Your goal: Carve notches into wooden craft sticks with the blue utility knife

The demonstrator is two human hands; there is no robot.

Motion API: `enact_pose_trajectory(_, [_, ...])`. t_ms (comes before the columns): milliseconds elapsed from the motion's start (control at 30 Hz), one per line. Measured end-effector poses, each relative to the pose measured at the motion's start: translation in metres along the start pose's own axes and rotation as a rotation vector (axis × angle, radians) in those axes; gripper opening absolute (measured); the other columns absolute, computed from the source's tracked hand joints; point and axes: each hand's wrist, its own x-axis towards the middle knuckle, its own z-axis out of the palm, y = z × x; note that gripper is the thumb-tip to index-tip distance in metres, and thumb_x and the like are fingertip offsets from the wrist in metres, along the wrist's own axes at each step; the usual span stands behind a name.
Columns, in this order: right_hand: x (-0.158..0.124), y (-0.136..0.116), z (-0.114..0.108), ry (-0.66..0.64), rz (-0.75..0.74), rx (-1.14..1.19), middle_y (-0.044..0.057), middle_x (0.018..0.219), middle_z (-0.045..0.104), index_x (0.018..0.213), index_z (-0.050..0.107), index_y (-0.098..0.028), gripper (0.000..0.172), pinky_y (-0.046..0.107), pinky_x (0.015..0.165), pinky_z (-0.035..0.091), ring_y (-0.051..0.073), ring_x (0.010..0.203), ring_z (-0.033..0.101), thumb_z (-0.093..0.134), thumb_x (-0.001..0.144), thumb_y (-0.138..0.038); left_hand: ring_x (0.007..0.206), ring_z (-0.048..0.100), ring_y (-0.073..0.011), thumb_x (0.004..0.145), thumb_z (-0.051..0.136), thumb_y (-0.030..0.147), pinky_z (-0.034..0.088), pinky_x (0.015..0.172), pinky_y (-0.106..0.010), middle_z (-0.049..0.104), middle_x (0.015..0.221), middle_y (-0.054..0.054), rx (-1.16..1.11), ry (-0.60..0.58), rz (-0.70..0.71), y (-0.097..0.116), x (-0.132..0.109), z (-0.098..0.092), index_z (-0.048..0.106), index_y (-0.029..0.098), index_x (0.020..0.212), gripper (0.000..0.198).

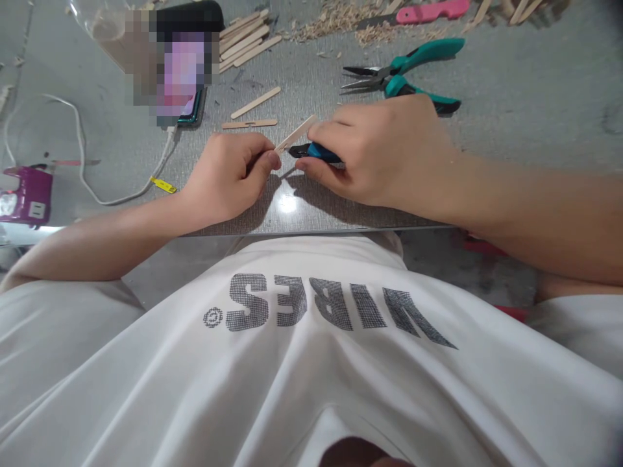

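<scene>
Flat wooden stick (296, 134) in left hand (231, 174), black-tipped blue tool (314, 152) in right hand (382, 146)

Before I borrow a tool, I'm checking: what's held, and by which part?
Left hand pinches a wooden craft stick near its left end; right hand grips blue-handled nippers by the handles.

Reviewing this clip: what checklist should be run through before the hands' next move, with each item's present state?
1. Stick held in the left hand: ok.
2. Blue cutter gripped in the right hand: ok.
3. Cutter touching the stick: cannot tell; its tip is very close.
4. Left thumb well away from the cutter: not ok; it looks close to the tip.
5. Green pliers unheld on the table: ok.
6. Pink-handled blade apart from both hands: ok.
</scene>
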Motion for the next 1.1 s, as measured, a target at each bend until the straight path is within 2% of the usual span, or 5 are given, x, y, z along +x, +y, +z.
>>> enact_pose_trajectory(367, [0.000,0.002,0.005,0.036,-0.004,-0.014,0.016,0.126,0.075,0.152,0.070,-0.022,0.074,0.042,0.084,0.047,0.036,0.111,0.073,0.024,0.113,-0.066,0.067,0.055,-0.0193,0.103,0.059,0.027,0.038,0.069,-0.039,0.062,0.061,-0.001,0.005,0.015,-0.006,0.003,-0.002,0.001,0.065,0.025,0.072,0.032])
enact_pose_trajectory(600, [0.001,0.003,0.011,0.078,-0.001,0.114,0.014,0.116,0.075,0.131,0.077,-0.020,0.065,0.041,0.086,0.044,0.032,0.104,0.072,0.039,0.109,-0.068,0.061,0.051,-0.0205,0.099,0.063,0.025,0.039,0.069,-0.041,0.057,0.058,-0.001,0.105,0.017,0.042,-0.003,0.000,0.004,0.063,0.027,0.073,0.026])
enact_pose_trajectory(867, [0.004,0.002,0.009,0.013,-0.043,0.018,0.010,0.098,0.074,0.108,0.078,-0.024,0.050,0.037,0.067,0.028,0.028,0.091,0.067,0.049,0.110,-0.064,0.057,0.034,-0.0200,0.099,0.057,0.040,0.024,0.064,-0.041,0.047,0.058,-0.001,0.173,-0.036,0.124,-0.015,0.001,0.010,0.054,0.029,0.071,0.031])
enact_pose_trajectory(967, [0.007,0.005,0.014,0.045,-0.072,0.120,0.008,0.092,0.073,0.102,0.079,-0.025,0.050,0.037,0.070,0.033,0.027,0.090,0.064,0.050,0.109,-0.064,0.057,0.030,-0.0188,0.099,0.057,0.039,0.022,0.065,-0.039,0.041,0.057,0.000,0.178,-0.078,0.123,-0.016,0.003,0.011,0.051,0.028,0.070,0.032])
enact_pose_trajectory(1100, [0.008,0.005,0.017,0.043,-0.067,0.167,0.009,0.097,0.073,0.110,0.081,-0.025,0.051,0.038,0.078,0.039,0.028,0.097,0.067,0.049,0.109,-0.064,0.056,0.033,-0.0185,0.099,0.059,0.035,0.024,0.064,-0.039,0.041,0.055,0.001,0.138,-0.087,0.111,-0.017,0.004,0.012,0.055,0.028,0.069,0.031])
